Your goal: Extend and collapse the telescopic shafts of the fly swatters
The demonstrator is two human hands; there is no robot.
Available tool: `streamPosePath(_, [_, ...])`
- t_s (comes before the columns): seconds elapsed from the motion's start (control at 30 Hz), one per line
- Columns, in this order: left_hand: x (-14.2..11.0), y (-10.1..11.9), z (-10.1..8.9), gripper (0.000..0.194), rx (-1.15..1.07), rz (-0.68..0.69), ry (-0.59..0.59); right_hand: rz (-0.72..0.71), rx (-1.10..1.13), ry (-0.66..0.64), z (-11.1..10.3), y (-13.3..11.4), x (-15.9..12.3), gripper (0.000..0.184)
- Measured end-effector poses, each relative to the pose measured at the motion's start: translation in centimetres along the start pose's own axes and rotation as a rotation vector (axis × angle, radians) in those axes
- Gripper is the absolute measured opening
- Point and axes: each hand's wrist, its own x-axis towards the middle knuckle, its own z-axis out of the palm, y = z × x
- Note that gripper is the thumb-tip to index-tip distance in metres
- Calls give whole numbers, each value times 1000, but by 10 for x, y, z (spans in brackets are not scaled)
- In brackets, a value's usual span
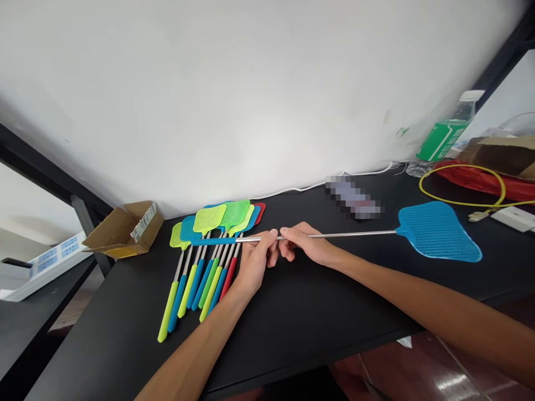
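Observation:
A blue fly swatter [438, 231] with a thin metal shaft is held level above the black table, its head to the right and its blue handle to the left. My left hand [257, 259] is closed on the shaft near the handle. Close beside it, my right hand [307, 242] pinches the same shaft; the thumbs almost meet. Behind and left of my left hand lies a row of several fly swatters [210, 220] in yellow-green, blue, green and red. Their heads overlap toward the wall, and the handles point at me.
An open cardboard box [125, 231] stands at the left by a power strip [54, 259]. On the right are a green-labelled bottle [445, 136], a yellow cable [422, 186], a red bag [472, 181] and a white adapter [514, 218]. A pixelated item [353, 197] lies near the wall.

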Motion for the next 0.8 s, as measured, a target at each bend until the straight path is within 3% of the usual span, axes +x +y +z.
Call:
streamPosePath(0.13, [1,1,0,45,-45,-16,8,-29,-42,7,-1,-1,-2,53])
streamPosePath(0.27, [-1,3,-4,38,-8,-25,-79,-29,-5,24,-3,2,-3,50])
streamPosePath(0.5, [-2,3,-7,20,-50,-24,-128,11,126,-48,-5,9,-1,65])
streamPosePath(0.8, [-3,1,-7,24,41,-5,-150,58,124,-14,-3,7,0,66])
